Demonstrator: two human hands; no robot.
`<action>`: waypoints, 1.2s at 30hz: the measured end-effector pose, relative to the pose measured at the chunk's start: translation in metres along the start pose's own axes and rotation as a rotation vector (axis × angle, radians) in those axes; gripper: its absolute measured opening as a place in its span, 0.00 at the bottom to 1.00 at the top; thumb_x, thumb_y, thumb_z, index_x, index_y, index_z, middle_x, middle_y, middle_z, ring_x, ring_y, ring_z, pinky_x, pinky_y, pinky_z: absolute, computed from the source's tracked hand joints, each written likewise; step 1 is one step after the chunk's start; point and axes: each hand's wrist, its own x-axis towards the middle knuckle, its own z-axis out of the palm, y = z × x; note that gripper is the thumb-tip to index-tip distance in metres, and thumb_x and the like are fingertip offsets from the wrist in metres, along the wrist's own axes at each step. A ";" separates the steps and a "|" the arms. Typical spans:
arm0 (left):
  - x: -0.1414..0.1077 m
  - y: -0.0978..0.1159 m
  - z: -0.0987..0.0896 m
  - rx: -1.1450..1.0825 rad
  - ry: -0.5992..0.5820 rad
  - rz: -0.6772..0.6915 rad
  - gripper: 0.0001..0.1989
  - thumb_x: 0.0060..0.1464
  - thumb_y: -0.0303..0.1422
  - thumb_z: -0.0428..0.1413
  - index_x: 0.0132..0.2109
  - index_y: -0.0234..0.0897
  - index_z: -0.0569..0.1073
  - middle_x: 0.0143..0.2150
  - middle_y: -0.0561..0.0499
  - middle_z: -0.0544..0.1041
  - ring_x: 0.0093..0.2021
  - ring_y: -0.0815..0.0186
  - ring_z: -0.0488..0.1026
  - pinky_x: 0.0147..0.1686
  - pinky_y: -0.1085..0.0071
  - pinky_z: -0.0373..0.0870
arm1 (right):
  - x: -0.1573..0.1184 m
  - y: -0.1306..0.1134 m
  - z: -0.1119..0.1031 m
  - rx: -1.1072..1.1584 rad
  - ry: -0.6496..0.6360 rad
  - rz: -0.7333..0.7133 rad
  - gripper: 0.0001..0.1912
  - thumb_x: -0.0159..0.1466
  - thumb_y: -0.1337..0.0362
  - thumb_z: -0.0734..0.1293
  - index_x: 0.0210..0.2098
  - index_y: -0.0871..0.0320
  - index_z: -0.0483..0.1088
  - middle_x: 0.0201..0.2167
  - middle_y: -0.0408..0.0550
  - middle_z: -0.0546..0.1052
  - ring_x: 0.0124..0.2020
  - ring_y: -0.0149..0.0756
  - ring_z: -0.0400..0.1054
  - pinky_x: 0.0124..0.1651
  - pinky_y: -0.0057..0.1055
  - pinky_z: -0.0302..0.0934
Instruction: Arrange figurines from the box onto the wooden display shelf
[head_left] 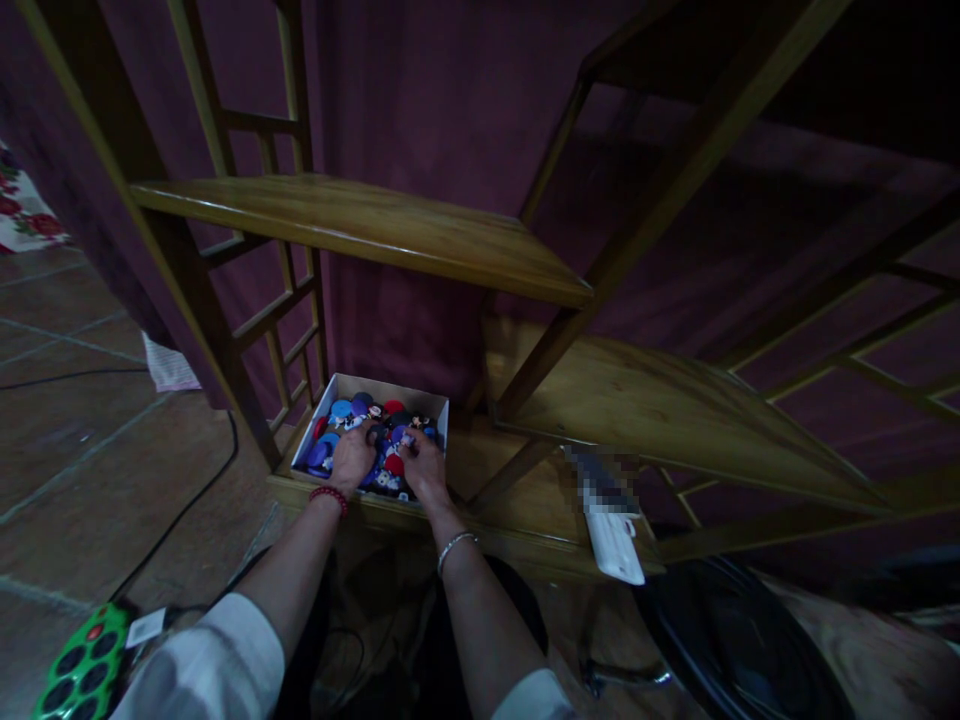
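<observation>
You've got the white box on the wooden shelf's base, both hands inside; left pinches a dark round piece, right fingers curled at small figures, grip unclear.

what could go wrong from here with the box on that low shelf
The open box sits close to the front edge of the low shelf, so a push from the left hand or right hand might tip it. The small coloured pieces are heaped together, so digging among them could spill a few. The white object lies at the shelf's front edge, so a knock may drop it.
</observation>
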 end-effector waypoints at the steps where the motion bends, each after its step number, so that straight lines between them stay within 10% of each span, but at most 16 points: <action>1: 0.000 0.000 0.000 0.001 -0.001 -0.003 0.17 0.53 0.27 0.44 0.50 0.36 0.68 0.41 0.40 0.76 0.42 0.59 0.72 0.39 0.69 0.63 | 0.000 0.000 0.000 -0.003 0.000 -0.001 0.17 0.57 0.67 0.62 0.46 0.55 0.68 0.37 0.46 0.75 0.38 0.33 0.69 0.43 0.27 0.61; 10: -0.003 0.004 0.001 -0.092 0.030 -0.007 0.20 0.51 0.26 0.45 0.52 0.34 0.66 0.41 0.40 0.75 0.42 0.57 0.72 0.40 0.66 0.63 | -0.003 -0.010 -0.005 -0.038 -0.002 0.027 0.17 0.58 0.67 0.61 0.46 0.58 0.67 0.39 0.50 0.75 0.40 0.36 0.69 0.45 0.29 0.60; 24: -0.020 0.015 0.000 -1.023 -0.144 -0.308 0.17 0.41 0.16 0.47 0.39 0.30 0.72 0.30 0.48 0.75 0.28 0.69 0.70 0.29 0.74 0.68 | -0.002 -0.007 -0.003 -0.024 -0.016 0.044 0.16 0.58 0.65 0.61 0.46 0.55 0.66 0.40 0.48 0.75 0.42 0.35 0.69 0.46 0.30 0.60; 36: -0.025 0.020 -0.008 -1.312 -0.218 -0.401 0.15 0.42 0.15 0.49 0.38 0.28 0.71 0.37 0.44 0.74 0.35 0.67 0.72 0.33 0.74 0.71 | 0.000 -0.006 -0.007 -0.004 0.021 0.056 0.16 0.57 0.66 0.61 0.46 0.54 0.66 0.40 0.46 0.75 0.41 0.33 0.69 0.45 0.29 0.60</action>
